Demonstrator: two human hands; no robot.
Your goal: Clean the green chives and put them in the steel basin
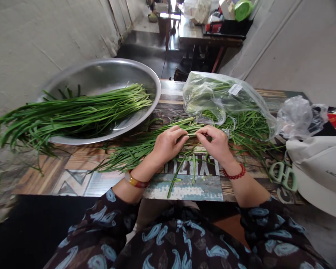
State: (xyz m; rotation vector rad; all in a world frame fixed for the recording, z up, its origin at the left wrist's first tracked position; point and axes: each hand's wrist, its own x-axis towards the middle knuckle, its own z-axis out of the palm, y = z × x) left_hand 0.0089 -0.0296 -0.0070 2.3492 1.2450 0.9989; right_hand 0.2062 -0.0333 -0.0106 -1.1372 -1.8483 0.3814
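My left hand (pixel 170 143) is closed in a pinch near the middle of the table, on a thin green stalk. Just right of it my right hand (pixel 214 142) pinches the pale end of the stalk. Under and behind both hands lies a loose pile of long green stalks (pixel 140 146), spread to the left. A steel basin (pixel 100 66) at the left holds a thick bundle of green stalks (pixel 100 110), its leafy ends hanging over the rim. Behind my right hand, a clear plastic bag (pixel 226 93) covers more stalks.
Green-handled scissors (pixel 282 175) and a white cap (pixel 322 168) lie at the right. A crumpled plastic bag (pixel 296 116) sits behind them. Stalk scraps (pixel 193 168) lie near the table's front edge. A wall borders the left side; another table (pixel 207 39) stands further back.
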